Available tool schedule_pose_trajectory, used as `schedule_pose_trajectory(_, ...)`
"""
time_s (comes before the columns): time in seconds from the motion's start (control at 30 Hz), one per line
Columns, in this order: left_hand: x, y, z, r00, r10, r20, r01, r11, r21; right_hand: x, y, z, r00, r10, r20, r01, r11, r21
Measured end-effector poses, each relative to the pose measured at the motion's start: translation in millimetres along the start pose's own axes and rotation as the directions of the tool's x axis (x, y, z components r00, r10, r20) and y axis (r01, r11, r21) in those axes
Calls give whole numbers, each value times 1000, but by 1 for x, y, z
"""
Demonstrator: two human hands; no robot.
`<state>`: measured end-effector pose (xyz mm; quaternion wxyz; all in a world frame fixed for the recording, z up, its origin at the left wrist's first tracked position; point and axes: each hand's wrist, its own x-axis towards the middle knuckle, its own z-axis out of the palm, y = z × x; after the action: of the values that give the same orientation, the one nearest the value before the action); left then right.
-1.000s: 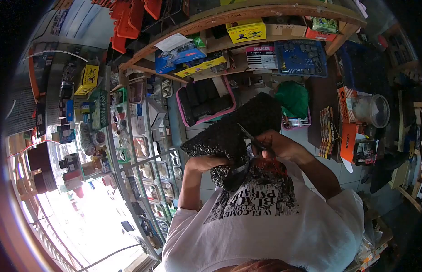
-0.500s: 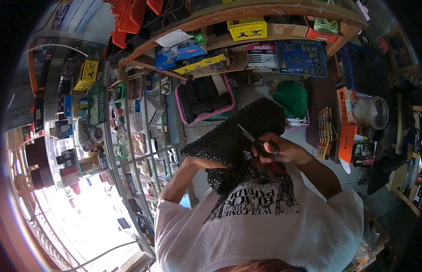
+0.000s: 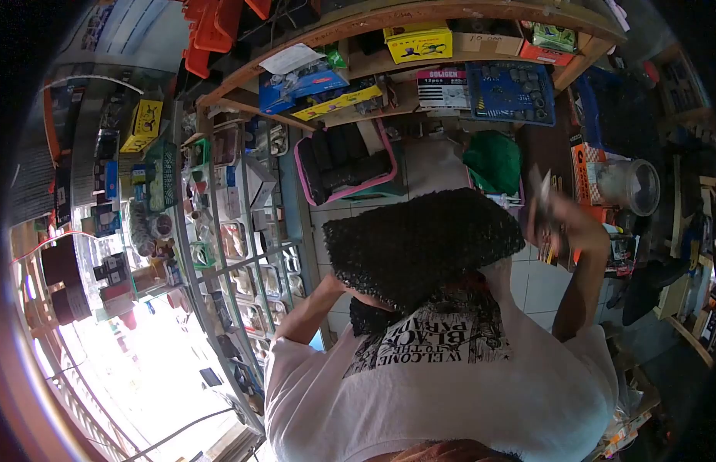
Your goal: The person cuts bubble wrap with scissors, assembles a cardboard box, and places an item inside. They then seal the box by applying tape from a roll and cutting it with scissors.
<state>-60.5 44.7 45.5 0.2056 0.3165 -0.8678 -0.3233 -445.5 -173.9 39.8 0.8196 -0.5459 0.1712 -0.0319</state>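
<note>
A black, coarse-textured sheet, which looks like folded netting, spreads in front of my chest. My left hand grips its lower left part, and the folds hide most of the fingers. A smaller black flap hangs below that hand. Off to the right, apart from the sheet, my right hand is raised and smeared by motion. It holds scissors, whose pale blades point up and away from me.
Beyond the sheet stand a pink-rimmed basket with dark packs and a green bag. A wooden shelf with boxes runs across the back. Glass shelving lines the left; a clear tub sits right.
My right hand with the scissors has swung away from the sheet to the right. The sheet has opened wider and shifted right and down, while my left hand keeps its grip.
</note>
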Motion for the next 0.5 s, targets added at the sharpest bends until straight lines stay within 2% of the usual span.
schedule_pose_trajectory(0.03, -1, -1, 2, 999, 30, -12, -30, 1000, 6, 7, 13, -3, 959, -71, -273, 66, 997, -30)
schedule_pose_trajectory(0.07, -1, -1, 4, 998, 59, -21, -58, 998, 6, 13, 28, -4, 841, -142, -523, 120, 990, -77)
schedule_pose_trajectory(0.13, 2, -3, 10, 994, 101, -44, -101, 995, 2, 25, 70, 1, 950, 146, -278, -100, 980, 170)
schedule_pose_trajectory(0.17, 2, -4, 10, 993, 109, -50, -110, 994, -11, 27, 82, 8, 955, 270, -121, -230, 935, 271)
schedule_pose_trajectory(0.27, -4, -6, 11, 998, 46, -34, -50, 988, -143, 37, 76, 64, 932, 276, -234, -122, 848, 516)
schedule_pose_trajectory(0.33, -22, -2, 5, 967, -206, 148, 248, 897, -366, 40, 68, 80, 903, 267, -336, -74, 868, 492)
schedule_pose_trajectory(0.37, -28, 1, 5, 947, -271, 174, 321, 837, -442, 39, 64, 86, 885, 261, -386, -50, 877, 478)
schedule_pose_trajectory(0.4, -32, 5, 4, 921, -335, 198, 388, 765, -513, 36, 62, 91, 876, 159, -456, 34, 921, 387)
schedule_pose_trajectory(0.47, -26, 26, -8, 913, -401, 81, 356, 681, -640, 30, 55, 99, 825, -59, -561, 192, 965, 181)
schedule_pose_trajectory(0.5, -23, 38, -15, 898, -439, 29, 332, 633, -699, 26, 49, 102, 809, -98, -579, 218, 966, 142)
